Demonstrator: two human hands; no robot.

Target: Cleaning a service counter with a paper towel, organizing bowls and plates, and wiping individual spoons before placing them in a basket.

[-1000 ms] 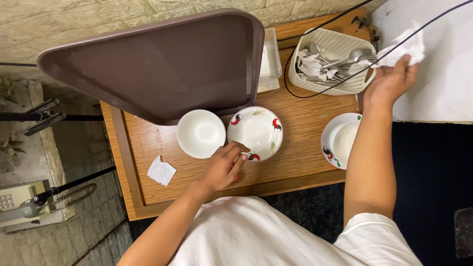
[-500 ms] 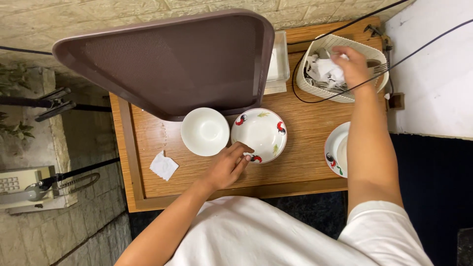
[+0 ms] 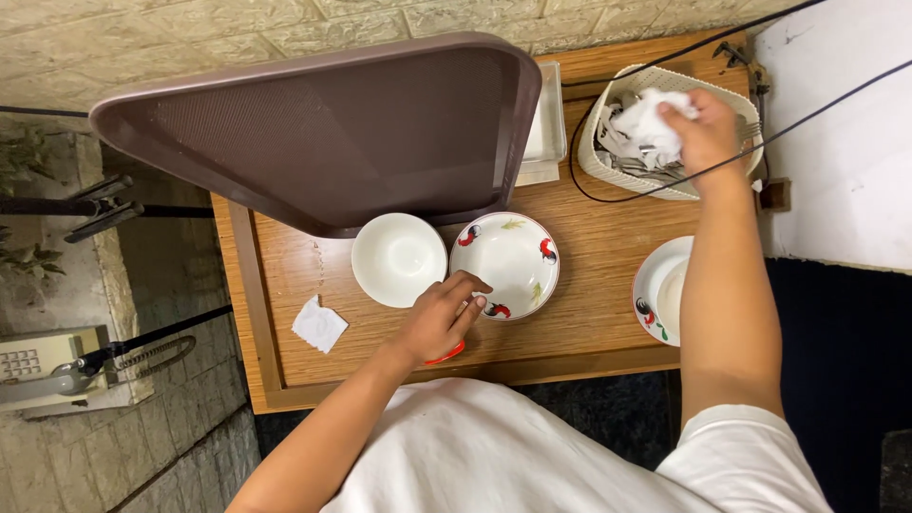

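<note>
My left hand (image 3: 443, 314) rests on the near rim of a white bowl with red rooster prints (image 3: 517, 264) on the wooden table (image 3: 589, 304); a thin red item (image 3: 445, 357) shows under the hand. A plain white bowl (image 3: 399, 258) stands just left of the printed one. My right hand (image 3: 705, 129) is stretched out to the white cutlery basket (image 3: 608, 169) at the far right and grips a crumpled white cloth (image 3: 646, 123) over the cutlery inside.
A large brown tray (image 3: 323, 133) covers the table's far left part. A second rooster plate (image 3: 655, 290) sits partly under my right forearm. A crumpled paper scrap (image 3: 319, 324) lies near left. Black cables (image 3: 807, 114) cross the basket. A clear box (image 3: 547, 123) stands behind the tray.
My right hand has come from the white surface at the far right to the cutlery basket, carrying the white cloth. My left hand has stayed on the printed bowl's rim.
</note>
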